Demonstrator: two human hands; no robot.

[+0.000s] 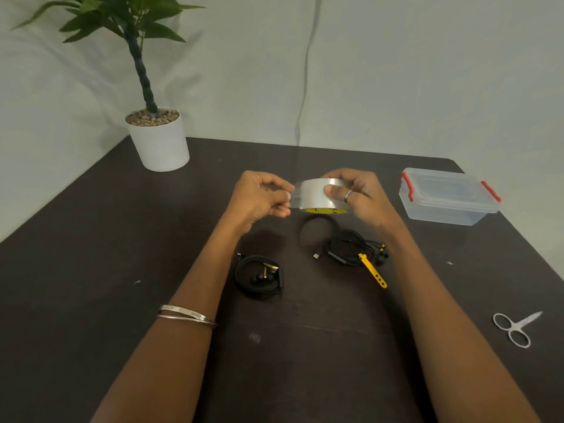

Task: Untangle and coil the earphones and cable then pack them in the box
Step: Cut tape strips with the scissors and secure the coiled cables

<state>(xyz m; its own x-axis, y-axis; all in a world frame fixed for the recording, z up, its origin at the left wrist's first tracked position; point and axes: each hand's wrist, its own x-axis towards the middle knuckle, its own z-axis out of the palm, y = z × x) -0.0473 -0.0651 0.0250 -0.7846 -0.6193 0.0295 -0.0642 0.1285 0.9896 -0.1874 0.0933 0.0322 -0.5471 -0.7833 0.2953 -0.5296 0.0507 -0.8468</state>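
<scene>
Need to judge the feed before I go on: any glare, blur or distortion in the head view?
Head view: wide-angle bowing at the table edge; soft overall, no harsh glare; the clear tape roll held by the left hand and right hand is slightly blurred; dark coiled earphones blend into the table.

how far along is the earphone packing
Done: two black bundles lie coiled on the table, the earphones and the cable bundle. In hand: the right hand holds a tape roll while the left hand pinches its end. Left: the box is shut, with nothing packed.
</scene>
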